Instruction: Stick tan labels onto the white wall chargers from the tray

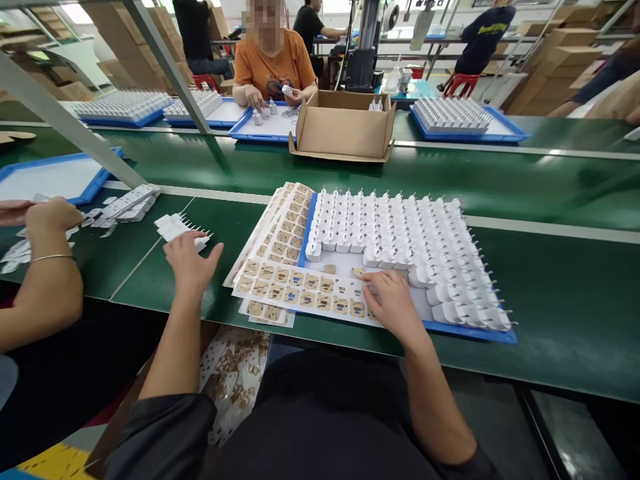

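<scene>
The person's hands are resting well apart: the left hand (193, 262), its thumb standing off the fingers, is lying beside a cluster of white pieces (175, 227) on the tabletop (575, 320); the right hand (393, 301), its grip unclear, is sitting nearer the sticker sheet (303, 288), which is extending leftward from it, long axis running crosswise, overlapping the blue tray (477, 332).

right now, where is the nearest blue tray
Head view: the blue tray lies right of centre, partly under the sticker sheet by the right hand.
</scene>
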Demonstrator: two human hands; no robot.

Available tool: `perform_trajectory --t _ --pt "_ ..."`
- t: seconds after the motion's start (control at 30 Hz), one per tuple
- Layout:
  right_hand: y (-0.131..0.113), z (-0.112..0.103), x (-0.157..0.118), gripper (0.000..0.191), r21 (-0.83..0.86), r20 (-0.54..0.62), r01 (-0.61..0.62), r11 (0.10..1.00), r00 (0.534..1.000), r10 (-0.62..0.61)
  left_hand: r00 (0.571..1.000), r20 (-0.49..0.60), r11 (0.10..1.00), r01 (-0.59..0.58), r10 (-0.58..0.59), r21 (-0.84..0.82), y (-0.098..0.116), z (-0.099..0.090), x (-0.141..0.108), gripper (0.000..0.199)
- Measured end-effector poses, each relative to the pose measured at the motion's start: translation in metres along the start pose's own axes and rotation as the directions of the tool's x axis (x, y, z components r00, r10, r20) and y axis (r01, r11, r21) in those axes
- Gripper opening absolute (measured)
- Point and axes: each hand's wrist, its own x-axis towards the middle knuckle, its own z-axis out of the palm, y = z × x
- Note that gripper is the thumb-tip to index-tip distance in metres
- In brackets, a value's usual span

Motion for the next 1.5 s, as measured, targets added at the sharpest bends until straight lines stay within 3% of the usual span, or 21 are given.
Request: perform_trajectory --t 0.1,0.17,0.23,0.27,0.3,0.37,0.53,0.73,0.87,0.97,1.07,1.13,1.23,1.33,1.4,1.5 --pt "-0.002 0.0 0.003 0.019 0.026 0.041 -0.023 0.999 0.999 0.022 0.932 0.274 0.965 -0.192 0.236 -0.18 0.075 -0.005 -0.03 0.025" --pt "-0.002 -0.004 0.003 0.021 0.069 0.04 -0.039 0.997 0.999 0.036 0.795 0.377 0.862 -0.332 0.475 -0.383 0.127 -0.005 -0.057 0.02" --pt "-0.001 -0.01 0.001 0.022 0.132 0.026 -0.035 0.991 0.999 0.032 0.618 0.38 0.709 -0.461 0.688 -0.533 0.169 0.001 -0.085 0.015" --pt "0.001 -0.014 -0.002 0.021 0.164 0.027 -0.022 0.986 0.999 0.018 0.55 0.377 0.656 -0.504 0.745 -0.562 0.185 0.006 -0.097 0.016" --pt "0.002 -0.018 -0.005 0.02 0.192 0.036 -0.005 0.981 0.999 -0.002 0.506 0.374 0.624 -0.54 0.777 -0.565 0.196 0.012 -0.108 0.019" --pt "0.005 -0.025 -0.015 0.016 0.221 0.074 0.029 0.975 0.996 -0.046 0.469 0.373 0.599 -0.6 0.8 -0.53 0.209 0.026 -0.125 0.03" --pt "0.011 -0.025 -0.039 0.017 0.189 0.103 0.053 0.98 0.992 -0.073 0.453 0.395 0.597 -0.67 0.799 -0.44 0.206 0.047 -0.142 0.039" --pt "0.007 -0.014 -0.04 0.011 0.215 0.058 0.116 0.97 0.99 -0.131 0.475 0.389 0.611 -0.666 0.789 -0.428 0.201 0.047 -0.148 0.038" --pt "0.007 -0.02 -0.039 0.009 0.287 0.015 0.15 0.946 0.987 -0.161 0.485 0.412 0.631 -0.669 0.771 -0.393 0.199 0.049 -0.146 0.037" --pt "0.014 -0.029 -0.044 0.006 0.426 -0.147 0.134 0.895 0.986 -0.078 0.484 0.467 0.661 -0.652 0.74 -0.372 0.201 0.046 -0.139 0.035" --pt "0.022 -0.033 -0.05 0.006 0.488 -0.295 0.075 0.869 0.952 0.083 0.494 0.534 0.715 -0.594 0.686 -0.369 0.213 0.043 -0.126 0.035" --pt "0.026 -0.03 -0.053 0.006 0.533 -0.298 0.039 0.845 0.943 0.145 0.528 0.538 0.742 -0.578 0.658 -0.34 0.229 0.045 -0.114 0.038" --pt "0.029 -0.023 -0.053 0.008 0.587 -0.269 0.007 0.81 0.945 0.186 0.564 0.5 0.728 -0.647 0.657 -0.226 0.26 0.058 -0.095 0.053" --pt "0.029 -0.019 -0.052 0.008 0.58 -0.263 -0.008 0.814 0.944 0.197 0.513 0.488 0.638 -0.76 0.706 -0.123 0.282 0.076 -0.084 0.062" --pt "0.03 -0.017 -0.052 0.008 0.58 -0.263 -0.014 0.814 0.943 0.203 0.471 0.47 0.573 -0.814 0.747 -0.095 0.286 0.085 -0.083 0.051" --pt "0.031 -0.015 -0.052 0.008 0.595 -0.255 -0.027 0.804 0.942 0.22 0.448 0.432 0.532 -0.841 0.783 -0.092 0.284 0.094 -0.087 0.029"
